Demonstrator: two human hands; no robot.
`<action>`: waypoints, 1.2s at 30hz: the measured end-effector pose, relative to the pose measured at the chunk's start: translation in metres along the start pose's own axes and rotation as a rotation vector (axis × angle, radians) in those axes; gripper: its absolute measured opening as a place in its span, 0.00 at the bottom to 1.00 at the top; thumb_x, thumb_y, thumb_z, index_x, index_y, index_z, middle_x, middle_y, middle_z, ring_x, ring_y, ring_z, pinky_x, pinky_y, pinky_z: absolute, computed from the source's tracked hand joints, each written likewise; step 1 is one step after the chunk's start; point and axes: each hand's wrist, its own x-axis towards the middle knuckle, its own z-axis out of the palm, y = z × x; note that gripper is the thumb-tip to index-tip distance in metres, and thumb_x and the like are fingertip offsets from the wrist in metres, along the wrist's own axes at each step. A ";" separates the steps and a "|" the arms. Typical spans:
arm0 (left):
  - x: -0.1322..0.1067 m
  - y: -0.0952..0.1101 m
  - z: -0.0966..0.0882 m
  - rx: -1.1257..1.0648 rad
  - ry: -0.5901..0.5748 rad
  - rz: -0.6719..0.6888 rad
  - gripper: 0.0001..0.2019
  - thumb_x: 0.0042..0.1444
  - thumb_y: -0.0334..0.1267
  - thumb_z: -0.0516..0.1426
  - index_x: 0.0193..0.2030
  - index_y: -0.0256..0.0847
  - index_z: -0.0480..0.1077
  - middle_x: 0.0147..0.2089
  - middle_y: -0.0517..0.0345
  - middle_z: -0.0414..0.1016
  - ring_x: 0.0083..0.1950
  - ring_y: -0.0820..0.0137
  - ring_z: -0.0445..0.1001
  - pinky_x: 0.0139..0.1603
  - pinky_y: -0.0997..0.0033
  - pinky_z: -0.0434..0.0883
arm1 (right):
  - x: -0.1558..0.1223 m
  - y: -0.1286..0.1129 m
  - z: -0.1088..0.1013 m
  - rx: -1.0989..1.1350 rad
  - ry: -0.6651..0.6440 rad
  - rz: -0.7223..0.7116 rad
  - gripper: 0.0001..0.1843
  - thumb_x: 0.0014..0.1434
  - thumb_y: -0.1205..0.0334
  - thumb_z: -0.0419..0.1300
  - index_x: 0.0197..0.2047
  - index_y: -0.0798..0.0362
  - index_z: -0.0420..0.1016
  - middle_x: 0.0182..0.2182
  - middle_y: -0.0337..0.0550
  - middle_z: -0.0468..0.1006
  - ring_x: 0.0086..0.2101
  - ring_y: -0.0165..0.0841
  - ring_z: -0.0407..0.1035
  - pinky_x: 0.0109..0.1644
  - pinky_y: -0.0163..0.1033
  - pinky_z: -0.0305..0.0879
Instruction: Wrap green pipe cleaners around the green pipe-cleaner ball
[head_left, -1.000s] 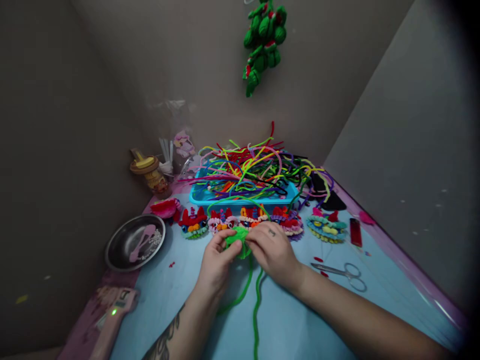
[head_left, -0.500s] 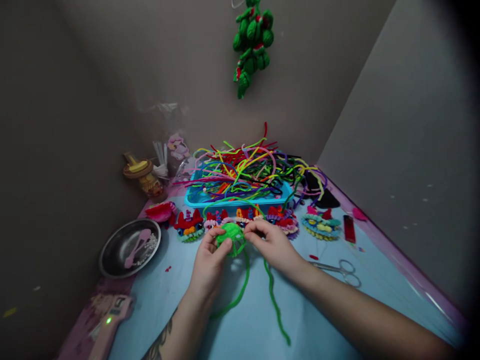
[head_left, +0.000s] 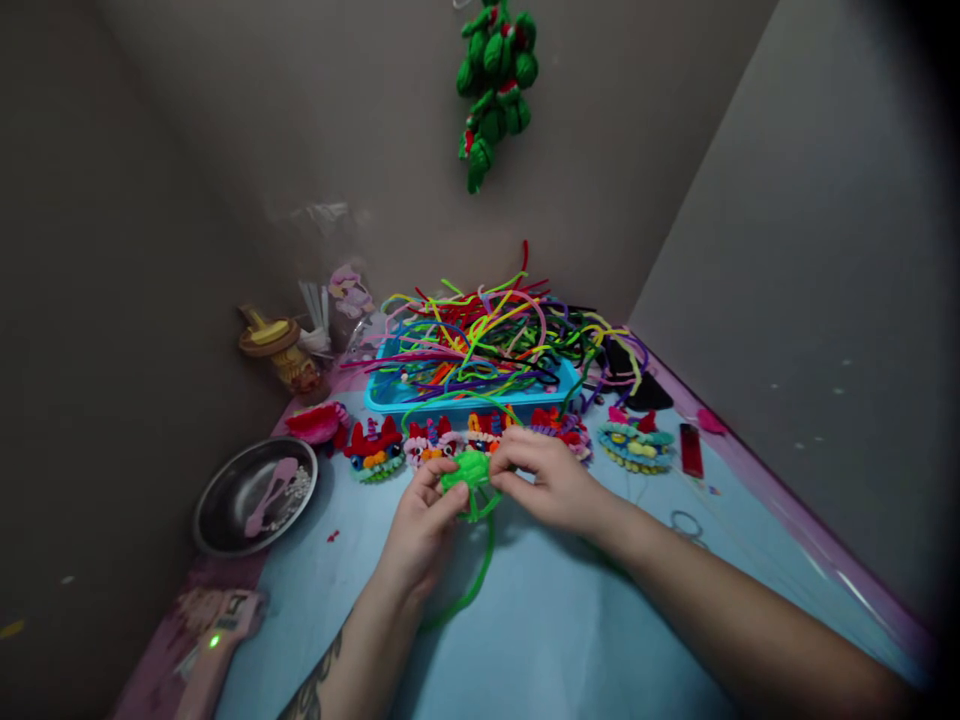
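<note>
At 12 o'clock a blue tray [head_left: 382, 405] is heaped with chenille stems [head_left: 487, 330]. Near the centre, the green chenille dome [head_left: 474, 467] is pinched between thumb and fingers of the left hand [head_left: 421, 512]; by the right hand [head_left: 551, 480], narrowed fingertips are held at its 3 o'clock edge, their grip's content untellable. Five animal-head figures [head_left: 636, 445] appear finished. The dome's crown seems filled; its open ribs, turned toward 5 o'clock, seem unfilled, with no clear long axis. A trailing green stem [head_left: 487, 555] is left hanging toward 6 o'clock.
</note>
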 end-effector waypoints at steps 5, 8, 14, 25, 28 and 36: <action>0.000 0.004 0.001 0.007 -0.021 0.020 0.17 0.41 0.34 0.69 0.36 0.41 0.68 0.32 0.62 0.76 0.28 0.76 0.72 0.33 0.75 0.65 | 0.005 -0.003 -0.001 0.123 0.060 0.267 0.03 0.51 0.68 0.60 0.26 0.54 0.74 0.27 0.40 0.74 0.31 0.31 0.68 0.34 0.34 0.61; -0.001 0.005 0.001 0.004 -0.037 0.019 0.17 0.41 0.34 0.69 0.35 0.42 0.67 0.34 0.61 0.77 0.31 0.74 0.73 0.34 0.74 0.65 | 0.008 -0.001 -0.002 0.232 0.027 0.434 0.02 0.47 0.65 0.62 0.25 0.55 0.75 0.27 0.40 0.76 0.30 0.31 0.68 0.34 0.34 0.61; -0.002 0.005 0.001 -0.006 -0.075 0.018 0.16 0.42 0.34 0.68 0.35 0.43 0.67 0.35 0.60 0.76 0.33 0.72 0.74 0.36 0.72 0.65 | 0.007 0.002 0.002 0.548 -0.029 0.576 0.08 0.45 0.60 0.64 0.23 0.56 0.76 0.21 0.37 0.73 0.24 0.28 0.64 0.31 0.34 0.58; 0.004 0.003 -0.003 0.411 0.266 0.296 0.24 0.45 0.39 0.66 0.49 0.42 0.65 0.36 0.60 0.73 0.28 0.78 0.69 0.27 0.80 0.66 | 0.006 0.007 0.008 0.355 0.133 0.524 0.10 0.49 0.58 0.61 0.25 0.56 0.75 0.24 0.39 0.73 0.27 0.30 0.65 0.33 0.35 0.58; 0.001 0.001 0.000 0.348 0.181 0.210 0.26 0.47 0.40 0.65 0.52 0.41 0.63 0.28 0.64 0.71 0.23 0.78 0.66 0.21 0.81 0.61 | 0.005 0.005 0.013 0.330 0.120 0.488 0.10 0.50 0.59 0.60 0.24 0.56 0.75 0.24 0.39 0.73 0.28 0.30 0.65 0.33 0.35 0.59; 0.000 0.001 0.005 0.201 0.149 0.094 0.27 0.43 0.41 0.67 0.49 0.39 0.63 0.17 0.73 0.63 0.13 0.85 0.53 0.15 0.84 0.46 | 0.003 0.004 0.020 0.331 0.103 0.514 0.08 0.49 0.60 0.59 0.24 0.56 0.75 0.23 0.39 0.73 0.25 0.29 0.63 0.28 0.33 0.57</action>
